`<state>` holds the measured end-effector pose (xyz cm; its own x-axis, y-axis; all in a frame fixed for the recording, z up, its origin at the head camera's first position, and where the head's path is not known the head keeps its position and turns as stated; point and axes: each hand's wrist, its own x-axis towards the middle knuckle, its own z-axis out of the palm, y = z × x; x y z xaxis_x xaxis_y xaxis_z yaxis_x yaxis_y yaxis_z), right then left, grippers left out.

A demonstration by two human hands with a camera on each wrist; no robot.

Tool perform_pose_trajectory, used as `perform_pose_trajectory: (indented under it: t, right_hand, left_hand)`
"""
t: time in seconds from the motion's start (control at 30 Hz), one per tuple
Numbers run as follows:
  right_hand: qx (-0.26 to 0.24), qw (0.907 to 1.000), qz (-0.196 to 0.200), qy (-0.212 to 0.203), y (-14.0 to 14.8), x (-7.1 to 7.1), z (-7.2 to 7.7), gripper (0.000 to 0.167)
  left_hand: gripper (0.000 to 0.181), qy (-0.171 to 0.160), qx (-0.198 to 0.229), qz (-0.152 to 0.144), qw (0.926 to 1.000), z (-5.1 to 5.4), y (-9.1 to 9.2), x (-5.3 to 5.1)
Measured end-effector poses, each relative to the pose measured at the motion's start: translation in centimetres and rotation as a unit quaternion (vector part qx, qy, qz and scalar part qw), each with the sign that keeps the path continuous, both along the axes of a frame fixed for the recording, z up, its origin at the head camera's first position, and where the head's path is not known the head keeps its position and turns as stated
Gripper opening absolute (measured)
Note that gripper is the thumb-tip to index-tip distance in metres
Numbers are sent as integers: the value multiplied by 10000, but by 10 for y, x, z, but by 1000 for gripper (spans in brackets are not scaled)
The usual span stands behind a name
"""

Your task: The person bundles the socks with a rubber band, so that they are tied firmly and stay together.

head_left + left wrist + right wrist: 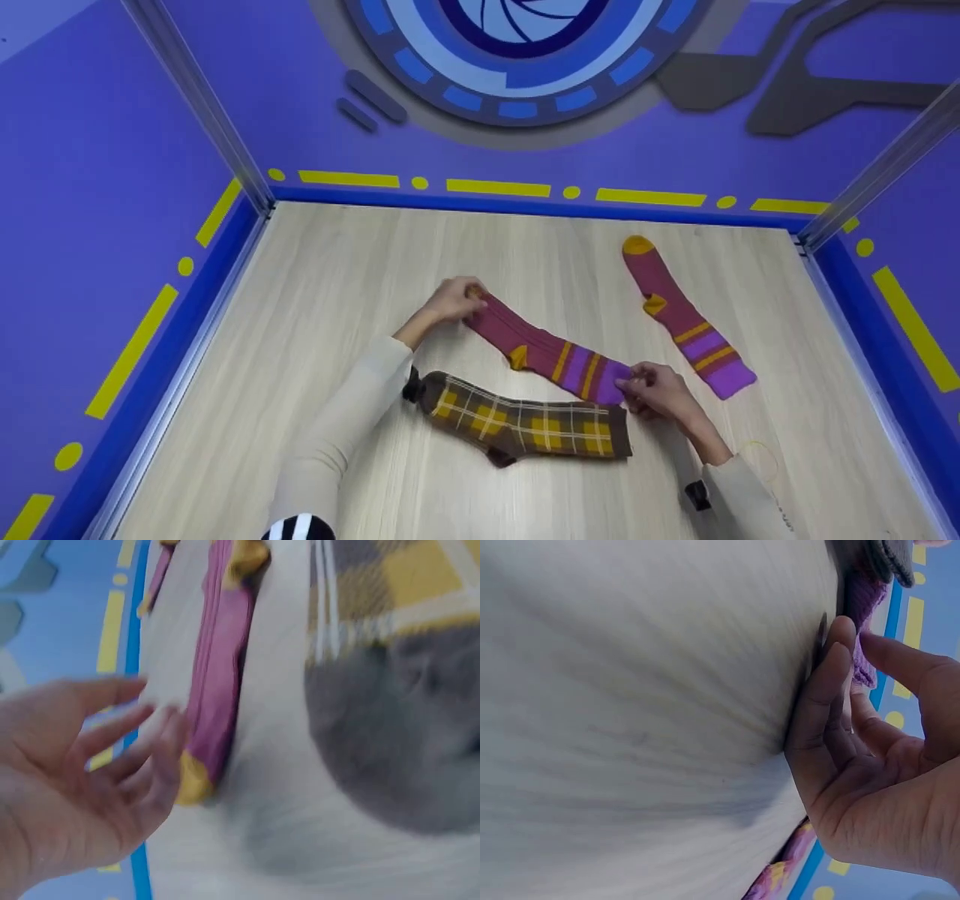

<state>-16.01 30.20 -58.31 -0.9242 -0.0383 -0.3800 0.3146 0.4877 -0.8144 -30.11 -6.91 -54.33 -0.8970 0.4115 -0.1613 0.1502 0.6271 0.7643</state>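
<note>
A maroon sock [525, 330] with mustard heel and toe and purple-striped cuff lies diagonally mid-table. Over its toe end is my left hand [454, 300]; in the left wrist view the left hand [97, 772] has loosely bent, spread fingers beside the mustard toe, with nothing held. At the other end my right hand [660, 390] pinches the purple cuff corner. From the right wrist, thumb and fingers of the right hand [877, 757] meet at the purple cuff [865, 604], fingertips low against the table. Just below lies a brown-and-yellow plaid sock [525, 424].
A matching maroon sock [667, 300] lies at the right, cuff toward me. A thin yellow loop [761, 457] rests near the right forearm. Blue-purple panels [525, 165] wall the wooden table [360, 247] at the back and both sides.
</note>
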Motion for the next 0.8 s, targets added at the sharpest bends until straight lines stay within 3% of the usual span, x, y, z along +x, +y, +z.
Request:
perform_pose_trajectory:
  t: [0.13,0.27,0.47,0.6,0.8]
  right_hand:
    - [35,9999,19,107,-3,0,0,21]
    - [20,9999,-11,171,-5,1,0,20]
    - [30,9982,-310,507,-7,3,-2,23]
    - [20,9955,-522,791,-7,2,-3,28]
    - [-324,9924,-894,782,-5,2,-5,32]
  left_hand:
    - [43,103,15,968,9952,-9,-6,-11]
    - [51,-158,12,1397,9901,-19,-11,-16]
    - [32,-328,-33,1182,9924,-21,-12,-15]
    - [26,-447,40,1203,9917,-19,-13,-12]
    - [25,-786,318,1124,9900,-15,-16,-6]
